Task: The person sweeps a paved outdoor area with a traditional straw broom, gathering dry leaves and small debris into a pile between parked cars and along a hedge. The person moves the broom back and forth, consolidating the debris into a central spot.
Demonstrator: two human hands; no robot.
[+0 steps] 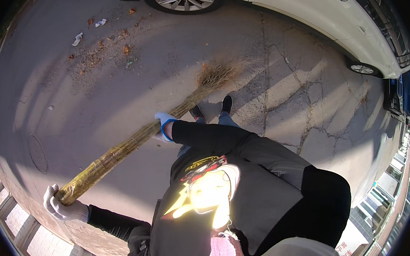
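Observation:
A long twig broom (pixel 113 155) slants across the view, its stick bundle bound with clear tape near the top end. My left hand (pixel 65 205), in a white knit glove, is closed around that taped end at the lower left. Farther down the shaft my right hand (pixel 165 125) grips it, gloved in white with a blue cuff; my right arm reaches across my body. The broom's brush of thin twigs (pixel 218 72) fans out at the ground ahead of my shoes (pixel 226 104), and its tips are blurred.
Scattered dry leaves (pixel 126 49) and crumpled white paper (pixel 77 39) lie ahead on the left. A white car (pixel 301 15) stands at the front and right. Cracked concrete (pixel 297 113) covers the right side. A manhole cover (pixel 37 152) is at left, near a wall (pixel 46 227).

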